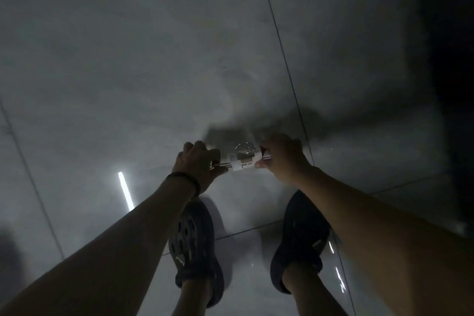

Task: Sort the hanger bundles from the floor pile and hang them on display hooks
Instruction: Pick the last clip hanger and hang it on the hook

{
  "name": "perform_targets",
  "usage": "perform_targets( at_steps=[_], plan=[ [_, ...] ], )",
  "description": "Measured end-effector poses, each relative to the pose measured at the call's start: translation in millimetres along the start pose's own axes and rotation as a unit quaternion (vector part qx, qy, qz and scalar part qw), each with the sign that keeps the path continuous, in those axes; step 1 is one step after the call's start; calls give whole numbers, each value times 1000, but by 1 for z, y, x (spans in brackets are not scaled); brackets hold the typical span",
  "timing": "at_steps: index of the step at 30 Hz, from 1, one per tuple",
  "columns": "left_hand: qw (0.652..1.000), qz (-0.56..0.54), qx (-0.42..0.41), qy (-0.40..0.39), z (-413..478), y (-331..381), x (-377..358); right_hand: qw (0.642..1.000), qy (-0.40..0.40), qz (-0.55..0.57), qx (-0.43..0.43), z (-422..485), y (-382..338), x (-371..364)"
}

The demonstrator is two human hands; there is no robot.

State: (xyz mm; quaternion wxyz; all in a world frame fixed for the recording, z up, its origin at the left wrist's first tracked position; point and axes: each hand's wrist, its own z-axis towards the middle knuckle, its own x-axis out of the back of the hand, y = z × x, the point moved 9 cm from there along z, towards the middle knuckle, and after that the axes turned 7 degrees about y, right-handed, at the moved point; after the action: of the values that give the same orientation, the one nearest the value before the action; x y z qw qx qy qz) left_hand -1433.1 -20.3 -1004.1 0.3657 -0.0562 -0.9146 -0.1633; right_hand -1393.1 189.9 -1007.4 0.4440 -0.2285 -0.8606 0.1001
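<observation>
Gripping the bundle over the floor, the left hand and right hand are each curling fingers round one end; it is looking light, stiff, perhaps slippery; taking both ends is seeming safest.

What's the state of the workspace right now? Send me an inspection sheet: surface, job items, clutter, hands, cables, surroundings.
Surface: glossy grey tiled floor, dark grout lines, a strip-light reflection.
Job's things: one small white bundle, held between both hands above the floor; too blurred to confirm hangers; no pile or hooks in view.
Clutter: nothing seen.
Grippers: left hand grips the bundle's left end; right hand pinches its right end.
Cables: nothing seen.
Surroundings: left shoe and right shoe, both dark, on the floor; dark wristband on the left wrist.
</observation>
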Motion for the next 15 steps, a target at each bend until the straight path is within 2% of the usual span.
perform_targets(
  at_steps=[3,8,15],
  plan=[
    [993,-112,-10,-43,-32,27,41,998,-32,57,-6,-25,-8,51],
    [996,-69,-40,41,-93,88,162,978,-24,205,5,-96,-46,191],
    [989,-43,-96,102,-207,224,375,993,14,109,29,-226,-92,425]
  ],
)
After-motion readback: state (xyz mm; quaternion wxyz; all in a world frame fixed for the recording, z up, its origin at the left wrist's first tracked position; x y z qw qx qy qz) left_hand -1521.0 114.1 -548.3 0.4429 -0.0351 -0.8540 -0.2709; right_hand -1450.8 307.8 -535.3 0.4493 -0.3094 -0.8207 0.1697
